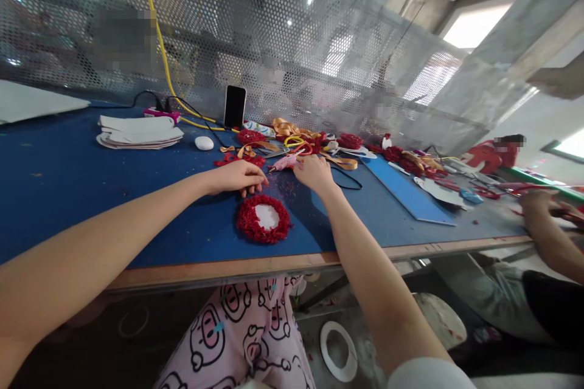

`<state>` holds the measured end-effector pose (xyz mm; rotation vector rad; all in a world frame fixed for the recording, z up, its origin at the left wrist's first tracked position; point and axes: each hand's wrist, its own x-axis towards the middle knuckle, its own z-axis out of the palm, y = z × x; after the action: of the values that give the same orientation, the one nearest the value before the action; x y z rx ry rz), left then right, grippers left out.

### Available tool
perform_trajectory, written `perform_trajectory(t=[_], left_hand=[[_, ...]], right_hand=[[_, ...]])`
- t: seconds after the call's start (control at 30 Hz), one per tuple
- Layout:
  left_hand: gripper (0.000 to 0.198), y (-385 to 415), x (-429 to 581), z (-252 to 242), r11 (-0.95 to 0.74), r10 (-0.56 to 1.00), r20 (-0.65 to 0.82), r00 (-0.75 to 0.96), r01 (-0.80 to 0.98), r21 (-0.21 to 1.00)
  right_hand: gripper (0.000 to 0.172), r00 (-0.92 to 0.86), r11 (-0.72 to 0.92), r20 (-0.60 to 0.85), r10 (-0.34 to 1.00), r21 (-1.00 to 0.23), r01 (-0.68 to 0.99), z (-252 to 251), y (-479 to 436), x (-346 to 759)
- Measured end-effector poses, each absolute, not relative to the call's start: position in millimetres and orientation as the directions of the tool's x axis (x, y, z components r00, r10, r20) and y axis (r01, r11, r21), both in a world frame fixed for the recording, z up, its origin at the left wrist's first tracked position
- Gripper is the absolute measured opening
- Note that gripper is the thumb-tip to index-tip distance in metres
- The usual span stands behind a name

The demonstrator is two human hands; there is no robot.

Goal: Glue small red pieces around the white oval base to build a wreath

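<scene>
Hidden behind bare right hand [314, 174]: rear of pink plastic glue gun [285, 162]; unclear whether gripped. Cut off by left edge: flat white board [36, 102]. By top edge: yellow cable [162, 48]. Blurred, cut off by right edge: co-worker's bare forearm [554, 240]. Too small to tell: red specks [288, 187] on blue tabletop [68, 176].

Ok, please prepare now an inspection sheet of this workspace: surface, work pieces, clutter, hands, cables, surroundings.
Surface: blue tabletop, with small red bits near the hands.
Job's things: red fluffy ring with white centre, near the front edge; pink glue gun beyond it.
Clutter: red bunch and orange ribbon behind the hands; phone and white stack farther left.
Hands: left hand has curled fingers, grip unclear; right hand at the glue gun, hold partly hidden.
Cables: yellow cable hangs before the screen; black cable beside the right hand.
Surroundings: perforated metal screen behind; another person's hand at far right.
</scene>
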<state>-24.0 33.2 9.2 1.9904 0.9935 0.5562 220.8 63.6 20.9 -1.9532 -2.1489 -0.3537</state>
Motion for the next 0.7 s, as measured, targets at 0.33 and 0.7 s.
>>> perform_trajectory(t=[0.33,0.7], left_hand=[[0.031,58.0,-48.5,1.2,-0.458,0.833,0.463,0.302,0.846,0.272],[0.029,63.2,-42.6,-12.9,-0.612,0.759,0.426,0.492,0.763,0.209]], right_hand=[[0.039,-0.156,0.152,0.238,0.959,0.035,0.988,15.3,71.4,226.3],[0.043,-0.065,0.147,0.509,0.858,-0.122,0.982,17.0,75.3,219.9]])
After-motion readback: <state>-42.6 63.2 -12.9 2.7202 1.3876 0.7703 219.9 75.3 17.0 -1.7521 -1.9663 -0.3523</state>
